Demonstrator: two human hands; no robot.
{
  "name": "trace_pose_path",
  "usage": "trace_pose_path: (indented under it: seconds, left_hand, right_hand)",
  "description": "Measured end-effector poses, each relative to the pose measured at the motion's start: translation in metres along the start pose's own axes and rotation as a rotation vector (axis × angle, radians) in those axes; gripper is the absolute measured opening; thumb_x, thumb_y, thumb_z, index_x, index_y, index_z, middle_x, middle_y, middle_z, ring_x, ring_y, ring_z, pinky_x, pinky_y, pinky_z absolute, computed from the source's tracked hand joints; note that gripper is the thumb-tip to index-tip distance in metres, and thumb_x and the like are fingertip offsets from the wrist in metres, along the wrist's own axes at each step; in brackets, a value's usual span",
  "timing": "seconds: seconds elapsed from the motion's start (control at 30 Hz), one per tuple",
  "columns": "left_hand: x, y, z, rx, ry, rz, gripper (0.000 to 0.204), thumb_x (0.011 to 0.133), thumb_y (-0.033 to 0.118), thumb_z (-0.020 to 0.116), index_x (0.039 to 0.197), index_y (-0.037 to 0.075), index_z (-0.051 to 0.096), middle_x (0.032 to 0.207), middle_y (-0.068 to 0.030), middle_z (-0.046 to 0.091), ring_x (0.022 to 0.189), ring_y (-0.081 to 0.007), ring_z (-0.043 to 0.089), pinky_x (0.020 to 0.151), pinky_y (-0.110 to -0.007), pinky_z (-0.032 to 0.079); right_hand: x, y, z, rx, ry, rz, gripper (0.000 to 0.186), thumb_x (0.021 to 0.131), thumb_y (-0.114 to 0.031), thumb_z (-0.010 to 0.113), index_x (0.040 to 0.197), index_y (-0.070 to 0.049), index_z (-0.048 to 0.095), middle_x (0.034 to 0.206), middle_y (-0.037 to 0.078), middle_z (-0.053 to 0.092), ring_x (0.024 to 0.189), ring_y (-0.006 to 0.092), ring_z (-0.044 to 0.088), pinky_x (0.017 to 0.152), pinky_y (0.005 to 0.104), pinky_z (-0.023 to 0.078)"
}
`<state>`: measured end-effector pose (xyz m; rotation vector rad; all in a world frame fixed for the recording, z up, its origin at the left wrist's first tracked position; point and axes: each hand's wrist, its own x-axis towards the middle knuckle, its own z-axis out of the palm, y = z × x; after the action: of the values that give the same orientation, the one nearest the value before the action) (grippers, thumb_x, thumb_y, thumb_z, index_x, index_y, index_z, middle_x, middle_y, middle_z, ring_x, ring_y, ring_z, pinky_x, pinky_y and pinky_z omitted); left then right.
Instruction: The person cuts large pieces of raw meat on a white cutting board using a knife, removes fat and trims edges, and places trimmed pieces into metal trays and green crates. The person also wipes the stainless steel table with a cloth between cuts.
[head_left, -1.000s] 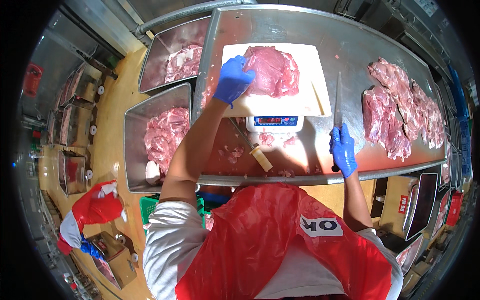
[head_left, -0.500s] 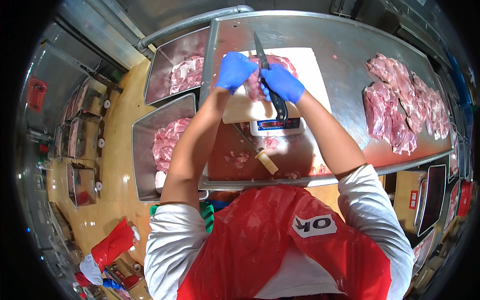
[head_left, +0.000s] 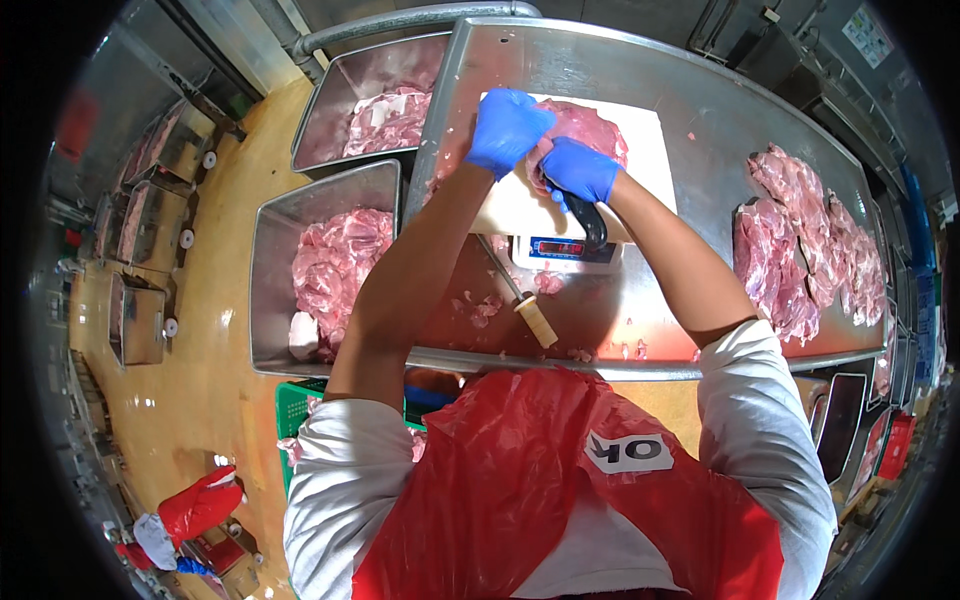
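A piece of raw pink meat (head_left: 590, 125) lies on the white cutting board (head_left: 655, 185). My left hand (head_left: 508, 130), in a blue glove, is closed on the meat's left side. My right hand (head_left: 580, 170), also gloved in blue, grips a knife (head_left: 595, 228) by its black handle, over the near part of the meat. The blade is hidden by the hand and meat. Just below the board's near edge sits a scale (head_left: 565, 250) with a lit display. A honing steel (head_left: 535, 320) with a pale handle lies on the table, beside small meat scraps (head_left: 482, 310).
Several large meat pieces (head_left: 805, 235) lie at the right of the steel table (head_left: 700, 60). Two metal bins (head_left: 262, 290) with meat stand against its left side. A green crate (head_left: 293, 408) is by my left elbow. Another person in a red apron (head_left: 200, 503) is at lower left.
The knife blade, pointing away across the meat before, has turned down out of sight. My left hand has shifted over the meat's left part. The whole view has shifted slightly.
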<state>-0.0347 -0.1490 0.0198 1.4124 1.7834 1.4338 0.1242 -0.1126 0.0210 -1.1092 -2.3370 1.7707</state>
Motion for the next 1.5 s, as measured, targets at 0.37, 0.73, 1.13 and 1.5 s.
trace_pose_path:
  seconds: [0.37, 0.73, 1.13, 1.5]
  left_hand:
    - [-0.022, 0.031, -0.113, -0.076, -0.047, 0.677, 0.016, 0.086, 0.008, 0.059, 0.087, -0.003, 0.07, 0.082, -0.0069, 0.068, 0.072, -0.0121, 0.062, 0.066, -0.025, 0.048]
    - [0.055, -0.012, -0.277, -0.458, -0.074, -0.137, 0.023, 0.084, 0.018, 0.065, 0.101, 0.003, 0.067, 0.091, -0.005, 0.065, 0.087, -0.0158, 0.062, 0.076, -0.029, 0.053]
    - [-0.035, -0.068, 0.005, -0.024, -0.078, 0.055, 0.095, 0.078, 0.032, 0.082, 0.151, 0.001, 0.029, 0.116, -0.013, 0.061, 0.106, -0.0271, 0.063, 0.08, -0.036, 0.055]
    - [0.006, -0.066, 0.061, -0.034, -0.176, 0.265, 0.102, 0.059, 0.03, 0.083, 0.145, 0.0, 0.039, 0.139, -0.0191, 0.051, 0.126, -0.0372, 0.047, 0.11, -0.046, 0.038]
  right_hand:
    - [-0.143, 0.008, -0.026, -0.283, -0.45, 0.414, 0.025, 0.101, -0.024, 0.054, 0.118, -0.006, 0.06, 0.075, 0.002, 0.053, 0.055, 0.0108, 0.053, 0.046, 0.0265, 0.047]
    - [-0.168, 0.085, -0.038, 0.419, 0.198, 0.032, 0.022, 0.103, -0.025, 0.055, 0.11, -0.005, 0.054, 0.068, 0.004, 0.054, 0.045, 0.0121, 0.051, 0.043, 0.0255, 0.046]
    - [-0.047, 0.139, -0.101, 0.578, 0.495, -0.197, 0.036, 0.1, -0.031, 0.058, 0.115, 0.001, 0.063, 0.095, 0.004, 0.061, 0.085, 0.0118, 0.056, 0.077, 0.0298, 0.051]
    - [0.025, 0.117, -0.079, 0.622, 0.217, -0.208, 0.028, 0.1, -0.032, 0.056, 0.101, -0.006, 0.067, 0.084, -0.001, 0.062, 0.075, 0.0088, 0.055, 0.07, 0.0251, 0.048]
